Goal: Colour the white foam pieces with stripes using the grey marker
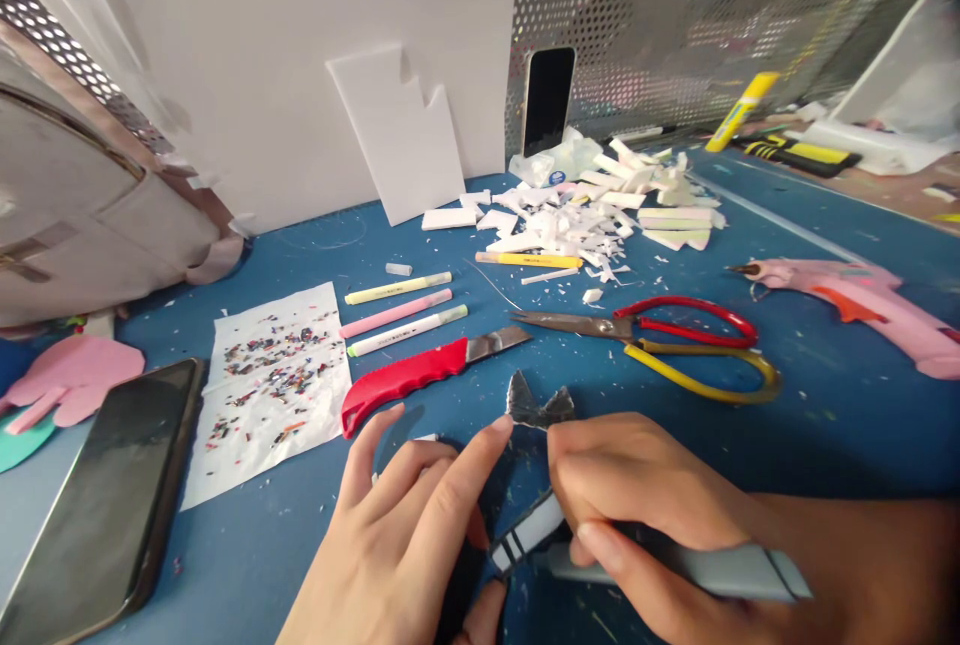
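My left hand rests on the blue mat near the front edge, index finger stretched forward and pressing the edge of a small dark grey cut-out piece. My right hand is closed round a grey marker pen with a white and black banded end, its tip pointing at the piece. The piece has a jagged, bow-like outline and lies flat just beyond both hands. A second dark piece under my left palm is mostly hidden.
A red-handled utility knife, red and yellow scissors, three pastel markers, a pink glue gun, white foam scraps, paper with confetti bits, a phone at left, white foam boards behind.
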Motion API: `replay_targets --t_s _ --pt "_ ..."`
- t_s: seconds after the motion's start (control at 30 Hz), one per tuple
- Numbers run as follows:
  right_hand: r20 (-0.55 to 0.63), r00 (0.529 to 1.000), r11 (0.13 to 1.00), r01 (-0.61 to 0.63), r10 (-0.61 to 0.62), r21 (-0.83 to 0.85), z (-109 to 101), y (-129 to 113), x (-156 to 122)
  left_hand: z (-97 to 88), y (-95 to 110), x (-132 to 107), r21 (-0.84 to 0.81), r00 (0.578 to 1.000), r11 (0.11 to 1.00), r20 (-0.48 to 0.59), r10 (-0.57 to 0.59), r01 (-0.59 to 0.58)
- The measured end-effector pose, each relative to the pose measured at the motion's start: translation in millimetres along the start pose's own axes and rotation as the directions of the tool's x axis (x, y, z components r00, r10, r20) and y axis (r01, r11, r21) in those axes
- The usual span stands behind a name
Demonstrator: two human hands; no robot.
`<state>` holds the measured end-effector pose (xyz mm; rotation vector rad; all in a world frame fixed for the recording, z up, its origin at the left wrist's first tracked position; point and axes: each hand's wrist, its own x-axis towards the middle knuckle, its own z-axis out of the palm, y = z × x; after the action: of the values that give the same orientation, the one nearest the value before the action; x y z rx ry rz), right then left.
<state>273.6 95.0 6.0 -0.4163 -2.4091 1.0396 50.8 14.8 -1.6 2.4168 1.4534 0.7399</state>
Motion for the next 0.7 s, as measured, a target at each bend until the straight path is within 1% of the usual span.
replay_targets --t_s 0.13,0.27,0.37,0.53,0.6,0.63,0.7 --pt "0.014 0.999 0.999 -0.037 0.037 -0.028 -0.5 -0.5 1.2 0.0 -0.2 0.0 0.0 1.0 1.0 -0.007 0.005 -0.005" --pt "-0.002 1.0 1.0 -0.001 0.001 -0.015 -0.4 -1.0 0.8 -0.9 1.1 0.5 -0.01 1.0 1.0 -0.012 -0.005 0.005" --pt "0.015 0.999 0.999 -0.031 0.032 -0.037 -1.4 -2.0 0.0 -1.6 2.3 0.6 -0.014 1.0 1.0 0.001 -0.017 0.017" --pt "0.013 0.999 0.999 -0.038 0.039 -0.037 -2.4 -3.1 0.7 -1.1 3.7 -0.4 -0.016 1.0 1.0 -0.005 -0.021 0.021" --pt "0.007 1.0 1.0 -0.013 0.013 -0.015 -2.3 -2.4 0.5 -1.3 3.9 -0.7 -0.021 1.0 0.999 0.005 -0.025 0.025" --pt "-0.007 1.0 1.0 0.018 -0.018 0.006 -2.3 -1.8 0.0 -1.7 3.9 -0.8 -0.028 0.999 0.999 0.012 -0.03 0.031" --pt "-0.056 0.996 0.997 0.07 -0.068 0.037 -2.9 0.1 -1.9 -3.4 4.2 -0.7 -0.041 0.999 0.998 0.028 -0.037 0.039"
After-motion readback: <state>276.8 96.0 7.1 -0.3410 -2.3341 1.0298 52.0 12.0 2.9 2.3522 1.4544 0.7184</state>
